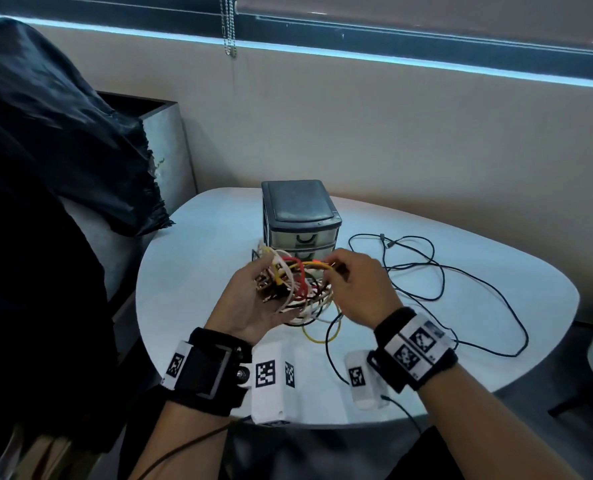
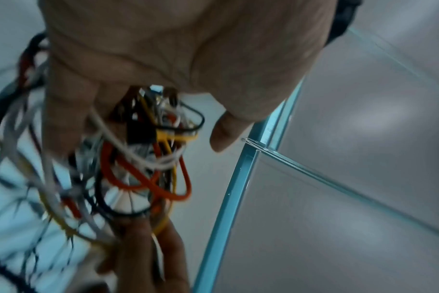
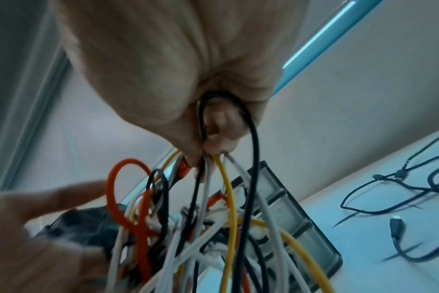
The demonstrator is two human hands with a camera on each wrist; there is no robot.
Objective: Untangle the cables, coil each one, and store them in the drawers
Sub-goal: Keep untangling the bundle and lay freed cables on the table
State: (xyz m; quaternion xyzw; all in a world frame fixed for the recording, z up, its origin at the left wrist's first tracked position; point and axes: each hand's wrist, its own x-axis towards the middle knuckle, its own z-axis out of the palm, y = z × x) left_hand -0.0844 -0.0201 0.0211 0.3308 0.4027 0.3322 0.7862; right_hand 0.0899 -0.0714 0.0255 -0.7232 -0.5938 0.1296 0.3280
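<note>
Sitting at my white desk (image 1: 461, 341), I have a dark cloth-covered shape (image 1: 46, 150) looming at my left and a beige wall with a window strip behind. On the far middle of the desk stands the small drawer unit (image 1: 300, 216), dark-topped with translucent drawers, all pushed in as far as I can see. To its right a long black cable (image 1: 440, 275) sprawls in loose loops across the desk, one plug end lying free in the right wrist view (image 3: 397, 228).

Just in front of the drawers I hold the tangle of cables (image 1: 297, 289) above the desk, a knot of white, yellow, orange-red and black strands, with a yellow loop (image 1: 322, 336) hanging down from it toward the surface. My left hand (image 1: 250, 303) lies palm up under the bundle, fingers curled loosely around its left side, the thumb standing free in the wrist view (image 2: 226, 130). My right hand (image 1: 361, 289) is closed over the right side of the tangle, thumb and fingertips (image 3: 221, 136) pinching several strands together: yellow, white, black and an orange end. The two hands are close together, joined by the bundle.
</note>
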